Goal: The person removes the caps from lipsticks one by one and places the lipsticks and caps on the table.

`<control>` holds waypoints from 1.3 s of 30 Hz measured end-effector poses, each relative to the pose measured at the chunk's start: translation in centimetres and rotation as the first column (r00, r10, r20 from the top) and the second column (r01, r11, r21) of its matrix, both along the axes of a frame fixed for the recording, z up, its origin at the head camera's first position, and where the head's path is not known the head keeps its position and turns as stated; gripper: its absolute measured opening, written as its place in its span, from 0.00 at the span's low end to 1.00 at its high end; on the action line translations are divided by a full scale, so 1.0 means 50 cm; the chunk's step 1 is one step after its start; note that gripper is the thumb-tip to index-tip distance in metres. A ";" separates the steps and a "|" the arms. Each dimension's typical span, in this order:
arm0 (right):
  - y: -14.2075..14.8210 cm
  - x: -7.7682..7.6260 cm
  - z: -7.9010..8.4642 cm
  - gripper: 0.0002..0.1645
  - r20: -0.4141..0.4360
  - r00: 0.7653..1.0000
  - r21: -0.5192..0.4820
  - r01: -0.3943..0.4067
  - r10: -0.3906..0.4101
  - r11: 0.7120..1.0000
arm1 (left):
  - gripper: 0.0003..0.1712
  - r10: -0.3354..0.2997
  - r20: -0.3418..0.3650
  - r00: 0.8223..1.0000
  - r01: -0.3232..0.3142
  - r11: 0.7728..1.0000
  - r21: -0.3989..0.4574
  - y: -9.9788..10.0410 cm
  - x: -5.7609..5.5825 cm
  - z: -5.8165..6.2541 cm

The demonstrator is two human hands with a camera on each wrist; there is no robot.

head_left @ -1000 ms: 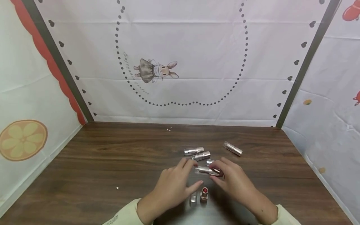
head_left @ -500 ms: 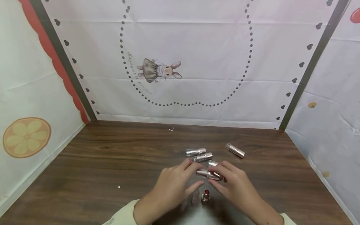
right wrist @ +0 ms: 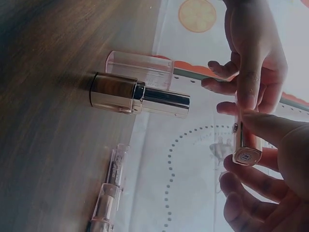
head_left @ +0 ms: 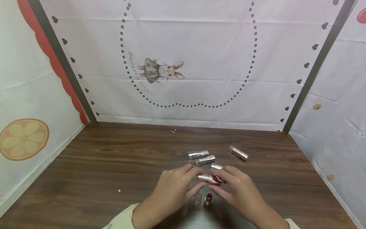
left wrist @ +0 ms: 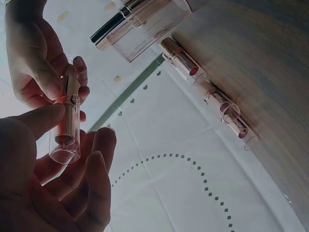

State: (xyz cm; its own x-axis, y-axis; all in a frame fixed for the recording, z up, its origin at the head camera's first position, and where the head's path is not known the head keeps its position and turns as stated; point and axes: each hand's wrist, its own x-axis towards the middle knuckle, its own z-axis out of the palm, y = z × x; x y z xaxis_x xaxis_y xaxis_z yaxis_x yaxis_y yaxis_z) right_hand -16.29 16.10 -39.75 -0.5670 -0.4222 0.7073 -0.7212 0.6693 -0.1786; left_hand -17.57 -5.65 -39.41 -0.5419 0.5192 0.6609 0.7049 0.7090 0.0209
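Between both hands, above the table, a rose-gold lipstick (head_left: 206, 178) with a clear cap lies roughly level. My left hand (head_left: 174, 186) pinches its capped end with thumb and fingers; in the left wrist view the thumb presses along the clear cap (left wrist: 64, 153). The base end is gripped by my right hand (head_left: 240, 189), and the right wrist view shows a round mark on that base (right wrist: 248, 156). Just below, an uncapped lipstick (head_left: 208, 201) stands upright with its red tip showing. Right beside it stands a clear cap (head_left: 198, 200).
Several capped lipsticks lie behind the hands: one at left (head_left: 198, 154), another (head_left: 205, 160) close in front of it, one farther right (head_left: 238, 153), and one (head_left: 216, 166) partly hidden by the right fingers. Small white bits (head_left: 173, 130) lie near the back edge. Printed cloth walls (head_left: 188, 63) enclose the table.
The held lipstick has shifted slightly downward and left in the head view. My left fingers, looser around the cap end earlier, now close on it. The standing lipstick and its cap stay put.
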 end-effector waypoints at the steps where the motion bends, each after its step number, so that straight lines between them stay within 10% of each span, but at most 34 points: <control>1: 0.000 0.000 0.000 0.25 -0.002 1.000 0.009 0.008 -0.008 1.000 | 0.17 0.000 0.003 1.000 0.000 1.000 0.002 0.000 0.000 0.000; 39: 0.000 -0.007 0.015 0.21 -0.044 0.994 0.108 0.101 -0.097 0.989 | 0.14 0.025 0.047 0.999 -0.021 0.995 -0.095 0.014 -0.009 0.023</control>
State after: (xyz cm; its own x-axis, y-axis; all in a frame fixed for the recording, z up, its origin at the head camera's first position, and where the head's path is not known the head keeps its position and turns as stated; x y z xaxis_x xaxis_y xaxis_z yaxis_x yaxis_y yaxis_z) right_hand -16.65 16.10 -38.97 -0.5830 -0.4421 0.6817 -0.6553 0.7518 -0.0729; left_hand -18.03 -4.98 -38.27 -0.5844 0.5651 0.5823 0.6882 0.7254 -0.0133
